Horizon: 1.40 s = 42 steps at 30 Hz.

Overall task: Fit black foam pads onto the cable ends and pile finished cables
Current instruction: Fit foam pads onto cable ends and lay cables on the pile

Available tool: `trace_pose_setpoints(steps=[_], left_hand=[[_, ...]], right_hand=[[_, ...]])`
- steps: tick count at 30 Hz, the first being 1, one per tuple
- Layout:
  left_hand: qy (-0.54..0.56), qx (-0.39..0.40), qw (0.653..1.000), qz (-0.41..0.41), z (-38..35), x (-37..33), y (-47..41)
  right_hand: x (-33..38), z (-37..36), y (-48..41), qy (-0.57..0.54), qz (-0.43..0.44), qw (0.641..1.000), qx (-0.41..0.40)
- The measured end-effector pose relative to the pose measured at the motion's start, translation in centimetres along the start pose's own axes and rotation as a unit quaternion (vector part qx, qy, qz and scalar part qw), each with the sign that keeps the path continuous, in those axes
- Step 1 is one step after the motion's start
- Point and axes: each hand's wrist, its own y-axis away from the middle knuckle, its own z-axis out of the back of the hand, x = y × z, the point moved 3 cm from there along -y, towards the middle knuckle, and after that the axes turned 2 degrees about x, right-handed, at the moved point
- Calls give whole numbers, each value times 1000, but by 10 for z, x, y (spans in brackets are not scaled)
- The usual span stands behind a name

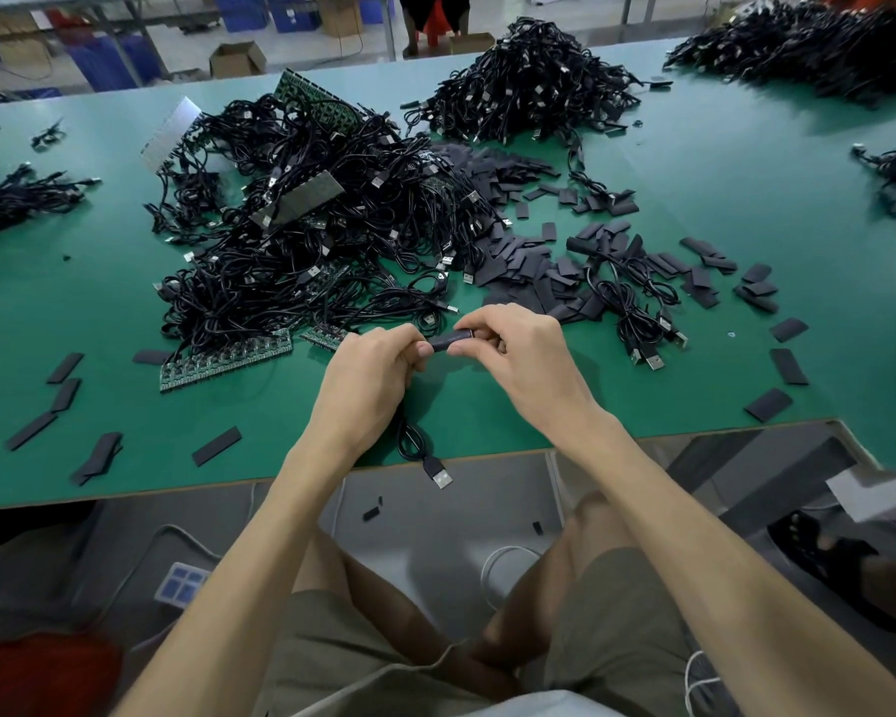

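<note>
Both my hands meet above the near edge of the green table [694,163]. My right hand [518,354] pinches a black foam pad [451,340] that lies between the two hands. My left hand [368,375] grips the black cable [412,442], whose loop and USB plug [439,477] hang below it over the table edge. The cable end inside the pad is hidden by my fingers. A big tangle of black cables [301,240] lies just beyond my hands. Loose foam pads [539,266] are spread to the right of it.
A tall heap of cables [528,85] stands at the back, another [808,44] at the far right. Green circuit strips [223,357] lie left of my hands. Stray pads [216,445] dot the near edge. A short cable bundle [637,313] lies right of my hands.
</note>
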Motion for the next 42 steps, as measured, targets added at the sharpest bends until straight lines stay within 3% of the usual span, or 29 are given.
trace_pose_setpoints(steps=[13,18,25,29,33,36,39,42], left_hand=[[-20,6,1000,-23,-5,-3,1],[7,9,1000,-24,-7,1,-1],[146,34,988,31,-6,6,-5],[230,45,971,43,-2,-2,-9],[329,120,936,40,-11,-27,-15],[434,175,883,35,-14,-47,-20],[446,132,885,11,-6,-65,-41],[435,90,896,27,-2,-82,-69]], right_hand=[[-15,1,-6,-163,-136,977,35],[-16,7,-8,-159,-149,976,-30],[-17,8,-11,-204,-166,962,-67],[-21,4,-11,-172,-192,966,-16],[-21,-2,-10,-145,-186,971,21],[-18,-1,-9,-175,-164,970,33],[-13,-1,-10,-197,-133,971,32],[-18,1,-10,-128,-134,983,19]])
